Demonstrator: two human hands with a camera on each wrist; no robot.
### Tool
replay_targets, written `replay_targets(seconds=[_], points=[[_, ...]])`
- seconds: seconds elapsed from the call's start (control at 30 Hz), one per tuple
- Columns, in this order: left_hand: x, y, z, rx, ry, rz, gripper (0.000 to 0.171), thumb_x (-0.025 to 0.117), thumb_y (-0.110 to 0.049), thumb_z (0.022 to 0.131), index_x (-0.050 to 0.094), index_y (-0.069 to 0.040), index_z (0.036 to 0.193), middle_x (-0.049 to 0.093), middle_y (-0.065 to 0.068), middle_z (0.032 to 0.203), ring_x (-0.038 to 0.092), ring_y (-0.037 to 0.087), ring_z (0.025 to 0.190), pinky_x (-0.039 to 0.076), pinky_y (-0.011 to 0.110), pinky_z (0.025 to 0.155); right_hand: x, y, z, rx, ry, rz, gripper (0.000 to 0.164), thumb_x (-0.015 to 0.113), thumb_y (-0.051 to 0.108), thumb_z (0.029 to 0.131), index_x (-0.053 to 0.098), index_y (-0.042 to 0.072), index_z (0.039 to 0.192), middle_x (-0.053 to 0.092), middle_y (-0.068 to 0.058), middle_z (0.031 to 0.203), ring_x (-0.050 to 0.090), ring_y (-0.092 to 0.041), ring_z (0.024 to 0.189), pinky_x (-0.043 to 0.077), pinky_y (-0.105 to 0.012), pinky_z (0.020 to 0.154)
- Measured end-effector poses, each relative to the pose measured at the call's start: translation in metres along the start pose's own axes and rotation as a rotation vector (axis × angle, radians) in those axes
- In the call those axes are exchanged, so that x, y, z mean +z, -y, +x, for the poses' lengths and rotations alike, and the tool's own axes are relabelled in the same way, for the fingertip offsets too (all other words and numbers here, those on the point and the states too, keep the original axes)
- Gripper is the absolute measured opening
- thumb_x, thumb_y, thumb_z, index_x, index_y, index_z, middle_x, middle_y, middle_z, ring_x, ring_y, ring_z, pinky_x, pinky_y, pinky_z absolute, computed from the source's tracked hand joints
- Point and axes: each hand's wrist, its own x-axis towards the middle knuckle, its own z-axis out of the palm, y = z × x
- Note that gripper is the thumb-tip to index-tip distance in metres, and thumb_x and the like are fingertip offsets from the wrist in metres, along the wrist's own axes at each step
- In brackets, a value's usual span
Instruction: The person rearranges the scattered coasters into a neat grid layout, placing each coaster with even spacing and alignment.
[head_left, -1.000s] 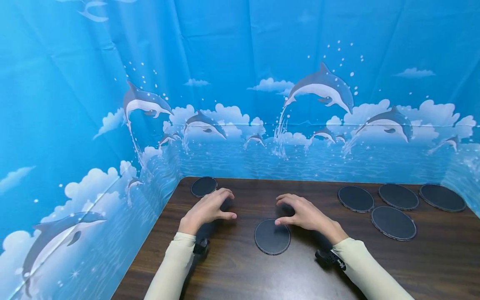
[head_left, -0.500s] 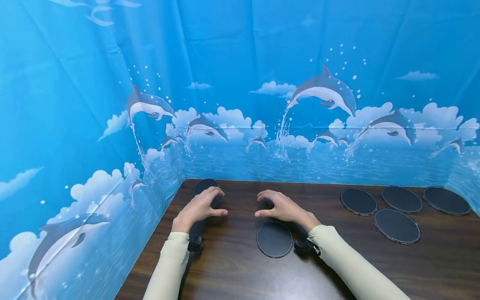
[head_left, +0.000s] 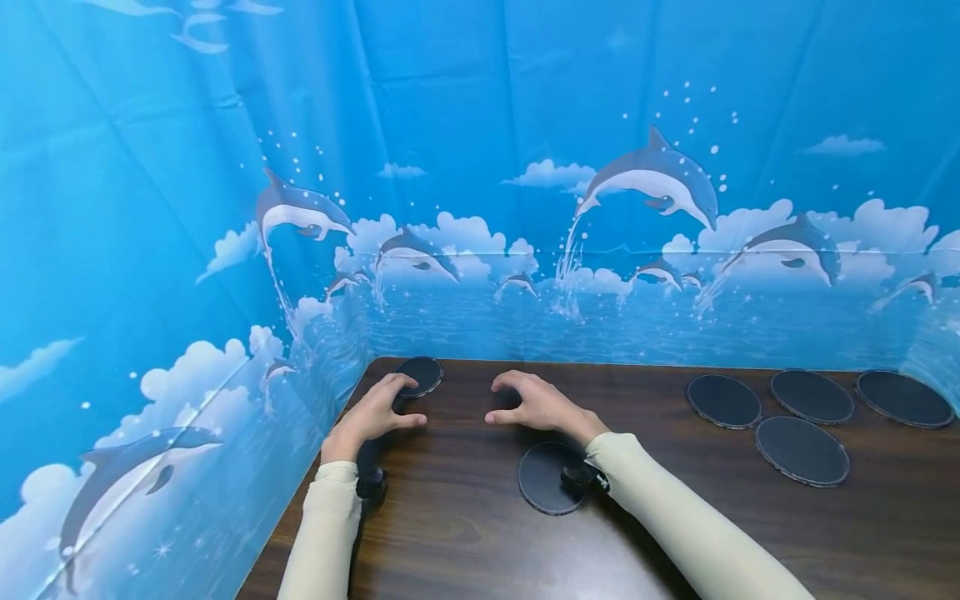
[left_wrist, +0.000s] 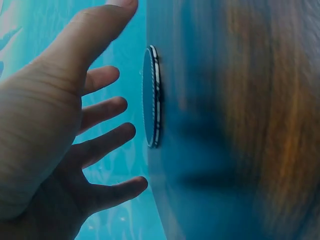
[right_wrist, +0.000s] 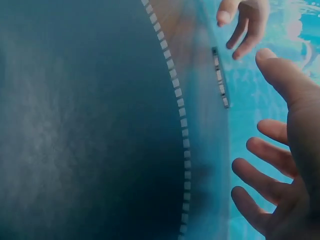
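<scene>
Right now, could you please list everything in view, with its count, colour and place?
Table: one, dark brown, beneath the hands
Corner disc: one, black, table's far left corner
Middle disc: one, black, on the table, partly hidden by the right wrist device
Right-side discs: four, black, grouped on the table
Dolphin backdrop: count unclear, blue, behind and left of the table
Wrist devices: two, black, one per wrist
Sleeves: two, pale yellow, forearms
Left hand: one, bare, near the corner disc
Right hand: one, bare, beyond the middle disc
</scene>
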Motion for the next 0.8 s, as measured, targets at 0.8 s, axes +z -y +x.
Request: replay_targets(seconds=[0.8], points=[[0.003, 0.029, -0.004, -0.087, -0.004, 0.126, 0.083, 0.078, -0.048, 0.089, 0.047, -0.002, 0.15, 0.04, 0.025, 0.152, 0.038, 0.048, 0.137, 0.031, 0.07, 0.104, 0.029, 0.003, 0.03, 0.097, 0.003, -0.161, 0.079, 0.068, 0.07, 0.086, 0.06, 0.015, 0.142, 0.049, -0.01, 0.148, 0.04, -0.034, 0.135, 0.03, -0.059, 0.107]])
